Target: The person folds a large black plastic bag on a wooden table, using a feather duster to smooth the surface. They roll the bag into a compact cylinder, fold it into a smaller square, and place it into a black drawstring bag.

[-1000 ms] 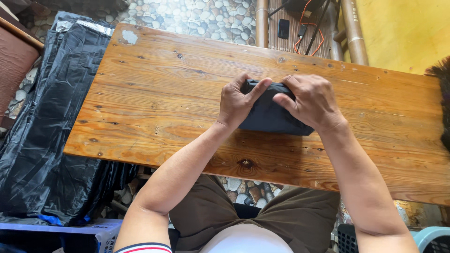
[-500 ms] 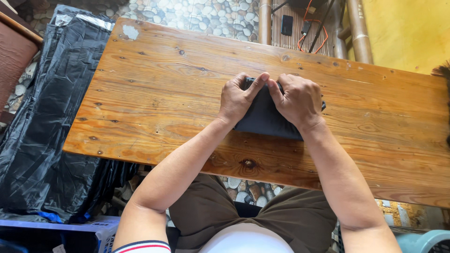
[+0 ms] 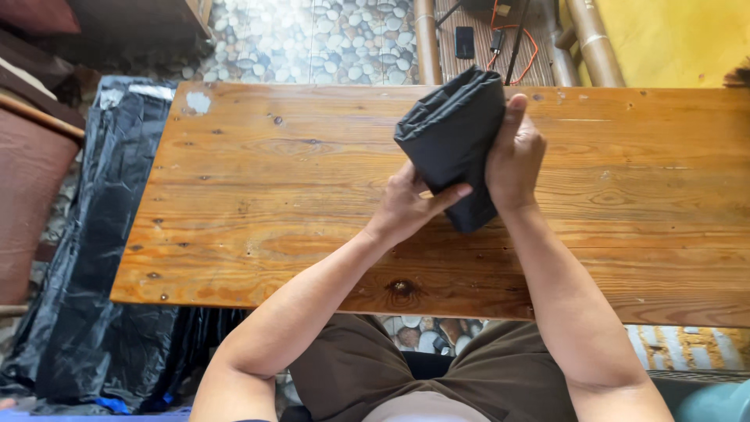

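Folded dark cloth is up between both our hands, lifted above the wooden table; our left hand pinches its lower edge, thumb across the front, and our right hand wraps its right side, fingers closed on it

Your hands hold the folded cloth above the table; a plastic sheet hangs off its left end.

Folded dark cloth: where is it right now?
In the head view, the folded dark cloth is held above the wooden table, right of centre near its far edge, between the left hand and the right hand.
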